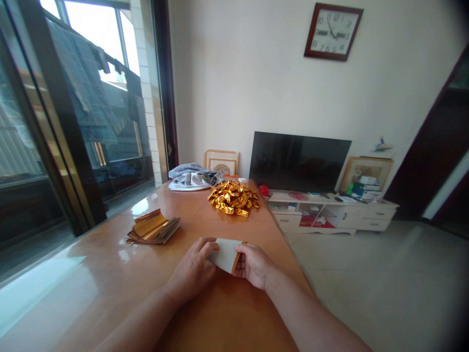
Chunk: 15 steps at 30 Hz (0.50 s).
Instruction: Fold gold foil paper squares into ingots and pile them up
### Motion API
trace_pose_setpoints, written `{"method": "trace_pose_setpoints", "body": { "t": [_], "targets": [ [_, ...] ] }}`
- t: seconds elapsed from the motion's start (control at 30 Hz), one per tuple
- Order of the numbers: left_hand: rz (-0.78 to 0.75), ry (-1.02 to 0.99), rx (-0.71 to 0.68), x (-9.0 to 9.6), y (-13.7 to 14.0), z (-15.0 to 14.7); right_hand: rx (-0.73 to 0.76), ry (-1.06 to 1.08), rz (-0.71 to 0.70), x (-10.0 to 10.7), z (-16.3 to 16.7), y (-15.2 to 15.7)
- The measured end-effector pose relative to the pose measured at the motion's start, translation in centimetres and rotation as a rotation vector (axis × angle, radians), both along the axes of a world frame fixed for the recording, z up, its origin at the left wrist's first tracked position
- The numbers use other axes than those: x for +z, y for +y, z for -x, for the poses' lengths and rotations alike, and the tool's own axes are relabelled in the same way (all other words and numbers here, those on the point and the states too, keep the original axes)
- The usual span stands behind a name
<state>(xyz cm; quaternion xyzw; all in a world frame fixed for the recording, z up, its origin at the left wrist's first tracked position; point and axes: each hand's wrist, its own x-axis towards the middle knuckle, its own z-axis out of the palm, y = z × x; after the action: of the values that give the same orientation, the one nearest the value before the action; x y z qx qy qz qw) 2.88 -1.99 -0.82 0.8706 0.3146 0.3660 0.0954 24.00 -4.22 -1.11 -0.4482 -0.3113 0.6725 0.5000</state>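
A small sheet of foil paper [226, 253], pale on the side facing me and gold along its right edge, is held between my hands just above the table. My left hand [198, 266] has its thumb and fingers closed on the sheet's left end. On the right end, my right hand [252, 264] pinches the gold edge between thumb and curled fingers. A stack of gold foil sheets [154, 227] lies to the left, its top sheets curling up. Beyond my hands sits a heap of folded gold foil pieces [233, 198].
The glossy wooden table [128, 293] ends in an edge on my right. Grey cloth [190, 178] is bundled at its far end, near a framed picture [222, 161]. A television [298, 161] stands on a white cabinet [377, 220]. Sliding glass doors [73, 122] are at left.
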Motion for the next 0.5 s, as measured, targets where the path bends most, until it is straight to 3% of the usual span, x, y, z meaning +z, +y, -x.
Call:
{"method": "trace_pose_setpoints", "body": {
  "t": [0.27, 0.5],
  "targets": [
    [-0.046, 0.119, 0.141, 0.7, -0.3, 0.0, 0.055, -0.026, -0.006, -0.2, -0.3, -0.2],
    [-0.050, 0.210, 0.096, 1.1, -0.8, 0.2, 0.039, -0.118, -0.102, -0.1, -0.5, -0.6]
  ]
}}
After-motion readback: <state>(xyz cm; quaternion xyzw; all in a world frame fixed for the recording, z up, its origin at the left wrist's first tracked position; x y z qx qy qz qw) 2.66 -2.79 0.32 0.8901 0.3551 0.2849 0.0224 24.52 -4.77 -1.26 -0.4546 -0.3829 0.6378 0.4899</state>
